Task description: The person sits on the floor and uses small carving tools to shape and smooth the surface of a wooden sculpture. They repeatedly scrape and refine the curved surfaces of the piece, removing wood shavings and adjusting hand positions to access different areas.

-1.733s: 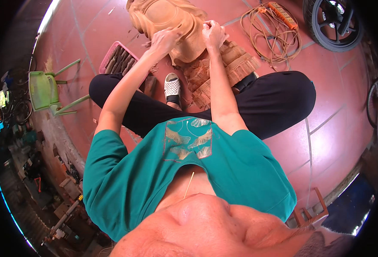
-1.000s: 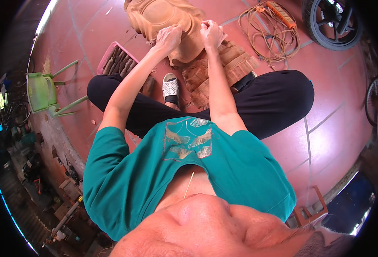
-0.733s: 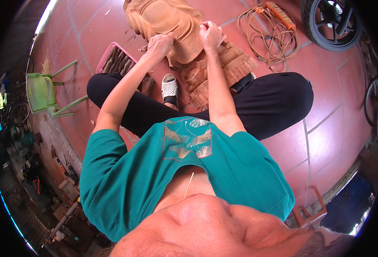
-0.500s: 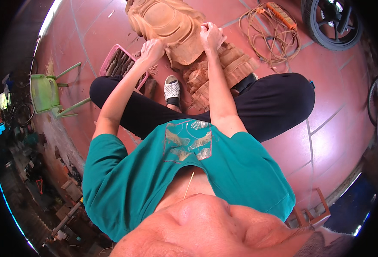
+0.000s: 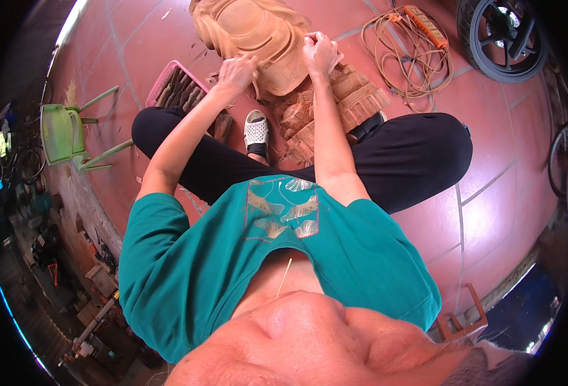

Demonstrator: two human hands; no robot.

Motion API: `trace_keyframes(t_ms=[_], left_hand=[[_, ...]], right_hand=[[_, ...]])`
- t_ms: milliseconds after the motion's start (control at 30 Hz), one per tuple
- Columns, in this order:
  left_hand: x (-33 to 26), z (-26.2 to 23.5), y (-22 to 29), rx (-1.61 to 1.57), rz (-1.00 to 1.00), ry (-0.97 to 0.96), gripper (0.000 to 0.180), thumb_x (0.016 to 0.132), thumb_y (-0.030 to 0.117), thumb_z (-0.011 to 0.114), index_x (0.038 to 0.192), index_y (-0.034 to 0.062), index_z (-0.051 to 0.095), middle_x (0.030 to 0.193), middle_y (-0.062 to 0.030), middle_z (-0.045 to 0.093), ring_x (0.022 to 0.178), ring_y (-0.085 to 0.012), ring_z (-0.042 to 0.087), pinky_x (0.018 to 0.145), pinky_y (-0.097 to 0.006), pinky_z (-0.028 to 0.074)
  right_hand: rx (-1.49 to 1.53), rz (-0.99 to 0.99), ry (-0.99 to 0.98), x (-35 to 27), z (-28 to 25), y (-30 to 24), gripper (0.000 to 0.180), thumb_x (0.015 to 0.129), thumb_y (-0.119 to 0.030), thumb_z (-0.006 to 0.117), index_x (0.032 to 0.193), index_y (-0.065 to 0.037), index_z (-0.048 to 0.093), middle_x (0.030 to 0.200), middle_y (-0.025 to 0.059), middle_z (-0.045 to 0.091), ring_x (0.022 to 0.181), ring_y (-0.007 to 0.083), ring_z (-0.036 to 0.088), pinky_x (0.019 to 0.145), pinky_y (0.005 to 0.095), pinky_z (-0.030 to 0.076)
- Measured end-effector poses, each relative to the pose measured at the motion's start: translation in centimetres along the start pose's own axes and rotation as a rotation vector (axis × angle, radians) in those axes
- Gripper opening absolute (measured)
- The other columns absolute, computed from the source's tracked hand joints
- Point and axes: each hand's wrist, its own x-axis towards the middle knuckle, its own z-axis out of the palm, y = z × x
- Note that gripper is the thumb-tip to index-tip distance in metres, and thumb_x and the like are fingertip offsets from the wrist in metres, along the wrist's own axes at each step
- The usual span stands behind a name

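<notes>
A: While both hands are on it, note the workpiece: a large pale wooden carving (image 5: 251, 35) lying on the red tiled floor (image 5: 477, 212) just ahead of the crossed legs, its far end cut off by the top edge of the view.

B: Handling estimate?

A: Judged heavy and rigid, solid wood in bulk. It should not flex. The smooth rounded upper faces look poor for purchase; the ridged carved base (image 5: 335, 106) near the knees offers better edges, though fine relief there could chip. I would take it low, at the thick base, with both hands.

B: Grip state?

A: Left hand (image 5: 235, 71) rests fingers-down on the carving's near left flank, partly curled; whether it pinches anything I cannot tell. Right hand (image 5: 321, 53) is closed into a loose fist on the right shoulder of the piece; a small tool may be inside, but none is visible.

B: Other obscured items?

A: The pink tray (image 5: 177, 90) of dark sticks, left of the carving, is partly behind the left forearm. The orange cable (image 5: 412, 58) coil and black wheel (image 5: 499, 32) sit toward the floor's far right. The underside of the carving is hidden.
</notes>
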Motion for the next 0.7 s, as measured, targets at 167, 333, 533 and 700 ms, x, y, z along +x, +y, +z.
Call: trace_keyframes(t_ms=[167,333,533,700], left_hand=[[0.5,-1.7,0.1,-0.232,-0.136,0.13,0.015,0.084,0.015,0.058,0.096,0.0111,0.066,0.093,-0.0127,0.067,0.084,-0.0323,0.067,0.071,-0.044,0.053],[4.2,-0.3,2.2,-0.275,-0.063,0.219,0.012,0.085,0.012,0.059,0.095,0.0131,0.065,0.095,-0.0098,0.06,0.078,-0.0353,0.064,0.068,-0.045,0.051],[2.2,0.1,1.6,-0.159,-0.048,0.092,0.015,0.086,0.013,0.056,0.098,0.0115,0.065,0.099,-0.0107,0.061,0.081,-0.0345,0.065,0.067,-0.044,0.052],[-0.7,0.2,-2.7,-0.099,-0.119,-0.017,0.008,0.084,0.011,0.059,0.086,0.0092,0.067,0.092,-0.0099,0.064,0.082,-0.0334,0.065,0.069,-0.044,0.051]], right_hand=[[0.008,0.008,0.022,-0.2,0.2,0.0,0.012,0.082,-0.02,0.06,0.084,-0.016,0.071,0.09,0.0008,0.069,0.099,0.0254,0.056,0.09,0.0491,0.031],[-0.002,-0.012,0.021,-0.2,0.1,-0.2,0.012,0.083,-0.02,0.059,0.084,-0.016,0.071,0.09,0.0012,0.069,0.099,0.0251,0.056,0.09,0.0483,0.03],[0.028,-0.02,0.022,-0.2,-0.1,0.3,0.012,0.082,-0.02,0.059,0.083,-0.016,0.07,0.09,0.0011,0.069,0.099,0.0248,0.056,0.088,0.0479,0.031],[0.031,-0.011,0.024,-0.1,0.0,-0.2,0.013,0.082,-0.019,0.058,0.084,-0.016,0.07,0.09,0.0013,0.069,0.099,0.0253,0.056,0.088,0.0482,0.031]])
